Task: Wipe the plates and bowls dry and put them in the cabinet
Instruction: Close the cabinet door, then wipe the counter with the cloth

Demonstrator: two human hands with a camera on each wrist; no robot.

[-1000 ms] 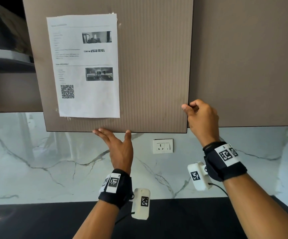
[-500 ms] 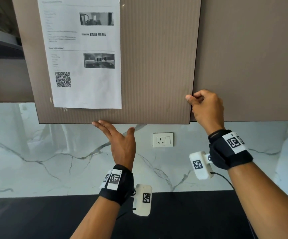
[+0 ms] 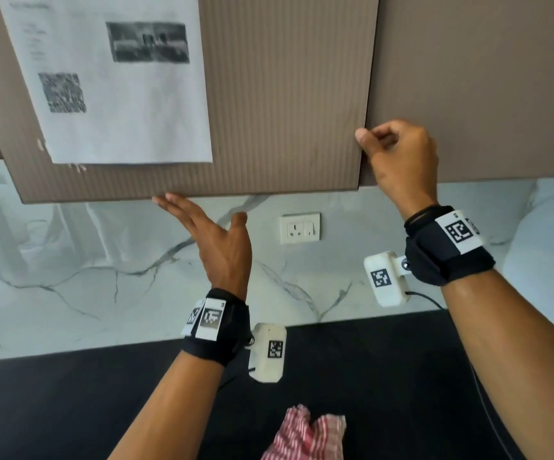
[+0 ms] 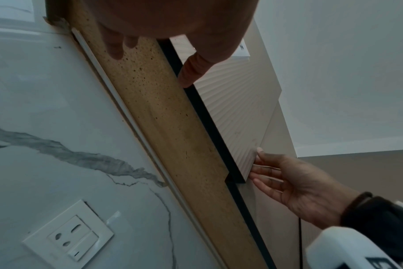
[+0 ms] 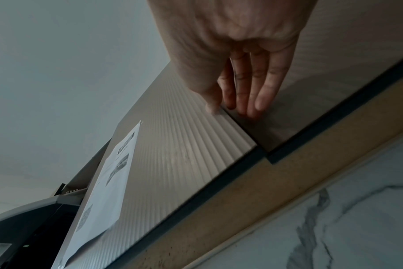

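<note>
The ribbed brown cabinet door (image 3: 285,94) has a printed sheet (image 3: 119,78) taped to it and stands slightly ajar from its neighbour. My right hand (image 3: 371,139) pinches its right edge, thumb on the front and fingers behind it; the same grip shows in the right wrist view (image 5: 232,105) and the left wrist view (image 4: 265,169). My left hand (image 3: 202,214) is open just under the door's bottom edge, fingertips touching it. In the left wrist view the thumb (image 4: 189,72) lies against the dark bottom edge. No plates or bowls are in view.
A red-and-white checked cloth (image 3: 302,436) lies on the black counter (image 3: 69,410) near me. A white wall socket (image 3: 299,228) sits on the marble backsplash (image 3: 69,260). A plain cabinet door (image 3: 484,78) adjoins on the right.
The door has swung out a little toward me with my right hand on its edge. The view has tilted down, bringing the cloth into sight. My left hand stays under the bottom edge.
</note>
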